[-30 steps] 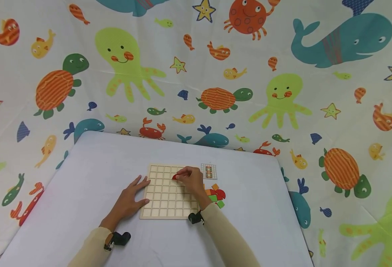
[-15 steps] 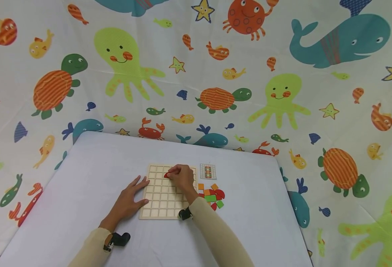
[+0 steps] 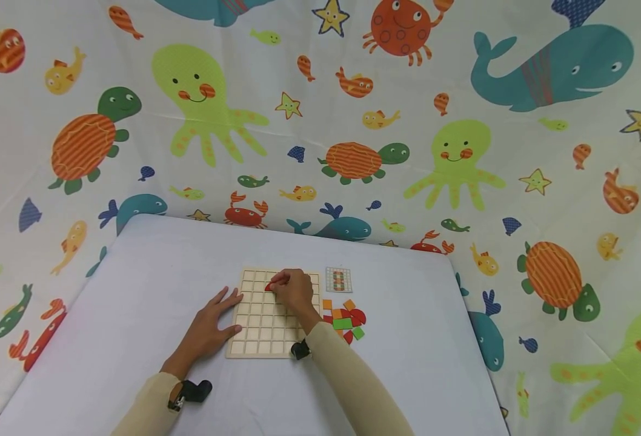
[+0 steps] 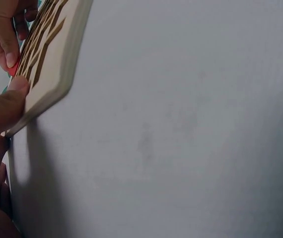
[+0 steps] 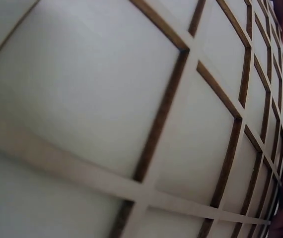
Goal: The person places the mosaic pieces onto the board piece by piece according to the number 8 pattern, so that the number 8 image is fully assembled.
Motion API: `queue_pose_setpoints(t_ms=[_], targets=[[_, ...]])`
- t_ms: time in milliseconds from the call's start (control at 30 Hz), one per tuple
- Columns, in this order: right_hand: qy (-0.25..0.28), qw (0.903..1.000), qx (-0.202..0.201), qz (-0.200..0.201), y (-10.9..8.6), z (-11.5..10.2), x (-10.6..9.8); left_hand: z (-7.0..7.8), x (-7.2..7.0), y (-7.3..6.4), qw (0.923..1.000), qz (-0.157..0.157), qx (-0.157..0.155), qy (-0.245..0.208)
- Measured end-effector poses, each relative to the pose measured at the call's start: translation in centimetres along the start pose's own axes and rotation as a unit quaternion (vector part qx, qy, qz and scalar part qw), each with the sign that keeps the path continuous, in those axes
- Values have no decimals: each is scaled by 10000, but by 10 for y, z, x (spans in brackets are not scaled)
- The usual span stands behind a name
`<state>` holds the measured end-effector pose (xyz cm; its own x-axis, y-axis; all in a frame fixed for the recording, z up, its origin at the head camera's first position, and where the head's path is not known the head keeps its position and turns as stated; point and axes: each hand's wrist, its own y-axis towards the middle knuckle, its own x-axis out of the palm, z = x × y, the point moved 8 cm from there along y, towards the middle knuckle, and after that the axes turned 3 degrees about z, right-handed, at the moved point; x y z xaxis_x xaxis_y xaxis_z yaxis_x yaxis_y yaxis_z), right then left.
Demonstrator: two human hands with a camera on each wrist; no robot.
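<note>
A square wooden grid board (image 3: 246, 330) lies on the white table. My right hand (image 3: 294, 293) pinches a small red piece with a curved edge (image 3: 268, 287) between thumb and fingertips, right at the upper cells of the board. In the left wrist view the red piece (image 4: 13, 69) shows under the right fingertips, near the board's surface. Along the board's left side rests my left hand (image 3: 207, 327), fingers spread, fingertips and thumb at the edge. The right wrist view shows the grid's cells (image 5: 196, 148) up close, with the red piece at its right border.
Right of the board lies a loose cluster of flat pieces: a green rectangle (image 3: 342, 324), a red rounded piece (image 3: 358, 316), an orange square (image 3: 349, 304) and several others. Above them is a pattern card (image 3: 338, 280) printed with a grid. A sea-animal curtain hangs behind the table.
My right hand has moved left across the board with the red piece, uncovering the loose pieces on the right, and slowed near the upper cells. The left hand has stayed at the board's edge.
</note>
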<state>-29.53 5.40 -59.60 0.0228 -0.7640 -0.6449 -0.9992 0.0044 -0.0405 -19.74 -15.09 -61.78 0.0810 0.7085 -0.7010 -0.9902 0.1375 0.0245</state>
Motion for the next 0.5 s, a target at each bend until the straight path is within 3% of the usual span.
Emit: queue_pose_setpoints(t_ms=[200,333,500], targets=[[-256,9997,-33,-40,3,6,4,2,0,0,10000,1,48,20],[-69,9998,-86,-143,0,9,3,2,-1,0,10000,28,32,27],[226,9990,-378,-46,-8,10,-19,1,0,0,10000,27,-8,61]])
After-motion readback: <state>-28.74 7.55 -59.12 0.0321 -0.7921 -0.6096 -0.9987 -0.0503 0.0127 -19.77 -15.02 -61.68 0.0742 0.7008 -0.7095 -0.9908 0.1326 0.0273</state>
